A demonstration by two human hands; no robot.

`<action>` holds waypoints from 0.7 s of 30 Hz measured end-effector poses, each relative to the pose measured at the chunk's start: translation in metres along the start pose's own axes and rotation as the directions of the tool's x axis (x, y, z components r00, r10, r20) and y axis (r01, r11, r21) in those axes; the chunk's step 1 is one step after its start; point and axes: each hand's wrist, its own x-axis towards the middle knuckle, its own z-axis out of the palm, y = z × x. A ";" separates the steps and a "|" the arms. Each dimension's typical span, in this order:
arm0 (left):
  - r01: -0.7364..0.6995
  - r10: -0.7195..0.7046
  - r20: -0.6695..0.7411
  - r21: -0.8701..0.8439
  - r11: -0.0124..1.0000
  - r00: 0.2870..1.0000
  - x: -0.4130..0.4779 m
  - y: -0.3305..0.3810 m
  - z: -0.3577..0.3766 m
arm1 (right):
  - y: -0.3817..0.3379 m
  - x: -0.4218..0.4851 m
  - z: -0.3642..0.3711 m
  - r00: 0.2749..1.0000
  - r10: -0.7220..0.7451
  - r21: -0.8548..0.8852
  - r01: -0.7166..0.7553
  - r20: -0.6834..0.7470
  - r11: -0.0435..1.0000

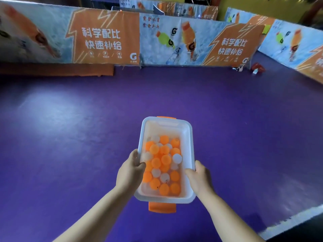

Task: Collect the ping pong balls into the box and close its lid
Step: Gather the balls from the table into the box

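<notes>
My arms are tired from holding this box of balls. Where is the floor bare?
The purple floor is bare ahead of the box up to the advertising barriers, also left of the left hand and right of the right hand. Only the far right corner is cluttered: small red items lie by the barrier.

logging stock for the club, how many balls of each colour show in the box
orange balls: about 16
white balls: about 8
total: about 24 showing in the box; they are piled, so more may be hidden underneath
</notes>
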 end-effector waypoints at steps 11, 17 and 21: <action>-0.164 0.133 0.247 0.107 0.981 0.960 0.185 0.093 0.096 | -0.001 0.157 -0.031 0.936 0.215 0.127 -0.187 -0.277 0.974; -0.250 0.199 0.290 0.149 0.957 0.936 0.274 0.175 0.192 | 0.021 0.288 -0.086 0.906 0.253 0.174 -0.204 -0.340 0.963; -0.288 0.224 0.341 0.148 0.946 0.913 0.323 0.244 0.254 | 0.028 0.364 -0.146 0.891 0.282 0.216 -0.215 -0.356 0.952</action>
